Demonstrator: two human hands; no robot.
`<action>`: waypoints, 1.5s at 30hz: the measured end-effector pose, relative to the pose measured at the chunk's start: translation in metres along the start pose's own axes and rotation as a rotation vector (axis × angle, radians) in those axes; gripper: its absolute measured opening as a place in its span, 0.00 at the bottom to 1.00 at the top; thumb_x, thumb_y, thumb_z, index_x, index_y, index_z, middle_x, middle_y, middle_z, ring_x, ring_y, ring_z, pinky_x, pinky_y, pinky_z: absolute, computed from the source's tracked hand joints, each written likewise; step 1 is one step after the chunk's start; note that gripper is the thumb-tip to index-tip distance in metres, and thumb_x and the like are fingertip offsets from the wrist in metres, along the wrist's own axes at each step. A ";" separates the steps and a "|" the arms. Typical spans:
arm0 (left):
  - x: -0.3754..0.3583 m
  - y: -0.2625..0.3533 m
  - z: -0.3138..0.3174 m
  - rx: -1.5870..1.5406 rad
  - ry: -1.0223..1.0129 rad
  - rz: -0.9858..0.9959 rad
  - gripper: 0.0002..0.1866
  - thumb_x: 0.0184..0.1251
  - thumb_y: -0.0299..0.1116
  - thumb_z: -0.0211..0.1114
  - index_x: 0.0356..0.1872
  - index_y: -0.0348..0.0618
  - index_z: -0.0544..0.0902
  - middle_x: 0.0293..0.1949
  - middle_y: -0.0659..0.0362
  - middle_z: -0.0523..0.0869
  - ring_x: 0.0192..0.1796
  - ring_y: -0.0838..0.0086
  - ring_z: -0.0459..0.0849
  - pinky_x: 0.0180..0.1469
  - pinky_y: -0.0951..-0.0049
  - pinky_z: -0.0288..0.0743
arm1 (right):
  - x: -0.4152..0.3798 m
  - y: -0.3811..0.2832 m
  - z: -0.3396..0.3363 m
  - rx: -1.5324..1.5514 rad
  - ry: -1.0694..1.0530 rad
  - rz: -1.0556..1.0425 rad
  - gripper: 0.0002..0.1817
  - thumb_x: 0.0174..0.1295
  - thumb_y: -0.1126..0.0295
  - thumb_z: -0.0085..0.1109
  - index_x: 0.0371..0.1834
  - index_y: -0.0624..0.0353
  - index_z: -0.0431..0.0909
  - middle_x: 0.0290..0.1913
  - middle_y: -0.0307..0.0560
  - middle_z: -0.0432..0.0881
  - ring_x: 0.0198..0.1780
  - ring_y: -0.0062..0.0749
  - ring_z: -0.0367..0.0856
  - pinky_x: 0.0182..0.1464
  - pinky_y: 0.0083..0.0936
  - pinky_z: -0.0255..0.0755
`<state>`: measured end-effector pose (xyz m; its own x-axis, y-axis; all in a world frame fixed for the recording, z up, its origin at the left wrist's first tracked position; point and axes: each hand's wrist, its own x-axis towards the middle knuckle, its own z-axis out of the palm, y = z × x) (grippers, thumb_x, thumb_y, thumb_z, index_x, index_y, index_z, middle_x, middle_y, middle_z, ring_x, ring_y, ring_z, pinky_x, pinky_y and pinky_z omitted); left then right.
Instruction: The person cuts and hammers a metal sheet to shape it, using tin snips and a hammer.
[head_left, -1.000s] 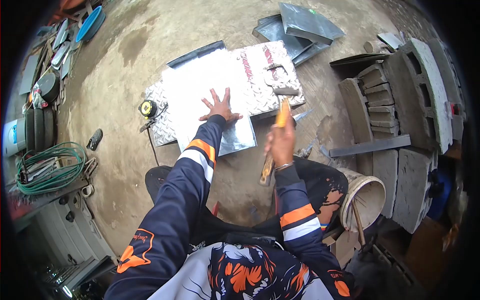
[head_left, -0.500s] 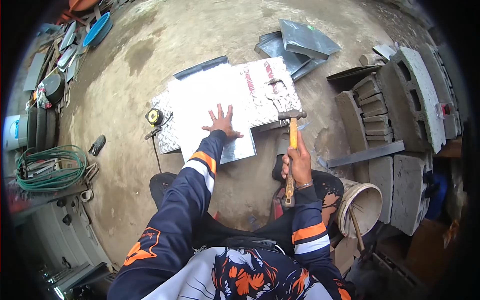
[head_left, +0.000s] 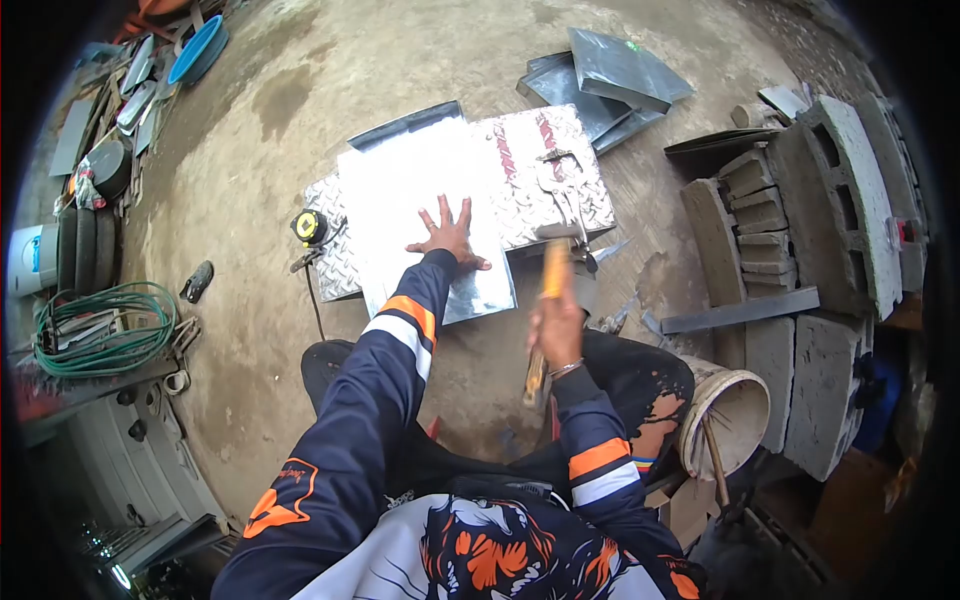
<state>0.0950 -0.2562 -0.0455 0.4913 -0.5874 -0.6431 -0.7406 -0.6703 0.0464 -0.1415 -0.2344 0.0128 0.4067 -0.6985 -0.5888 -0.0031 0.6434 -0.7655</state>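
My left hand lies flat with fingers spread on a shiny sheet of metal. Below the sheet is a diamond-patterned metal plate with red marks on it. In my right hand is a hammer with a yellow handle, blurred by motion, its head over the plate's near right edge. Locking pliers rest on the plate's right part. A yellow and black tape measure sits at its left edge. Behind the sheet shows a raised metal edge.
Bent sheet-metal pieces lie on the floor at the back right. Concrete blocks are stacked on the right, with a white bucket close to my right knee. A coiled green hose and a blue basin are on the left.
My right hand has swung the hammer left, toward the metal sheet, and the hammer is now tilted. My left hand stays spread on the sheet. The view has shifted slightly.
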 end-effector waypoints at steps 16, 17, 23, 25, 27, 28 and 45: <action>0.016 -0.010 -0.002 -0.167 0.119 -0.048 0.70 0.34 0.61 0.82 0.78 0.74 0.42 0.80 0.57 0.31 0.79 0.39 0.29 0.58 0.09 0.50 | -0.026 -0.032 -0.010 0.043 0.037 0.056 0.38 0.68 0.73 0.41 0.81 0.35 0.42 0.21 0.38 0.66 0.12 0.24 0.66 0.13 0.28 0.68; 0.015 -0.010 -0.004 -0.169 0.099 -0.050 0.70 0.34 0.62 0.82 0.78 0.74 0.42 0.80 0.57 0.31 0.79 0.39 0.29 0.58 0.09 0.50 | -0.025 -0.035 -0.020 0.063 0.064 0.001 0.38 0.69 0.73 0.40 0.81 0.35 0.42 0.21 0.38 0.66 0.12 0.23 0.66 0.13 0.27 0.68; 0.030 0.002 -0.027 -0.206 0.142 -0.021 0.69 0.34 0.63 0.82 0.78 0.73 0.44 0.81 0.58 0.34 0.79 0.39 0.31 0.57 0.09 0.50 | -0.033 -0.040 -0.050 0.155 0.059 -0.039 0.38 0.70 0.73 0.40 0.81 0.36 0.40 0.21 0.40 0.68 0.12 0.25 0.68 0.13 0.28 0.69; 0.033 0.006 -0.029 -0.198 0.144 -0.016 0.68 0.35 0.64 0.81 0.78 0.72 0.45 0.81 0.58 0.35 0.79 0.39 0.32 0.58 0.09 0.50 | -0.031 -0.027 -0.049 0.170 0.061 -0.030 0.38 0.69 0.73 0.40 0.81 0.36 0.40 0.21 0.41 0.69 0.12 0.26 0.68 0.13 0.29 0.70; 0.050 0.008 -0.023 -0.229 0.201 -0.010 0.66 0.38 0.66 0.78 0.78 0.71 0.45 0.81 0.56 0.35 0.79 0.39 0.33 0.58 0.09 0.50 | -0.030 -0.020 -0.041 0.165 0.062 0.032 0.38 0.69 0.73 0.40 0.81 0.37 0.41 0.22 0.41 0.69 0.12 0.27 0.68 0.13 0.29 0.69; 0.055 0.008 -0.017 -0.221 0.207 -0.007 0.66 0.38 0.66 0.78 0.78 0.71 0.45 0.81 0.56 0.35 0.79 0.39 0.33 0.58 0.09 0.50 | -0.028 -0.016 -0.038 0.172 0.060 0.049 0.38 0.70 0.73 0.41 0.81 0.38 0.41 0.22 0.41 0.69 0.12 0.27 0.68 0.13 0.28 0.69; 0.006 0.018 0.013 -0.229 0.041 -0.102 0.69 0.37 0.66 0.79 0.78 0.79 0.38 0.78 0.50 0.22 0.76 0.32 0.22 0.56 0.07 0.45 | 0.044 -0.062 -0.043 0.238 0.108 -0.199 0.34 0.72 0.71 0.43 0.80 0.41 0.48 0.19 0.38 0.68 0.11 0.24 0.67 0.12 0.25 0.67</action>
<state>0.0783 -0.2660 -0.0583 0.5798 -0.5266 -0.6217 -0.5655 -0.8094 0.1582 -0.1624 -0.3186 0.0233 0.2786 -0.8389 -0.4677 0.2857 0.5373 -0.7935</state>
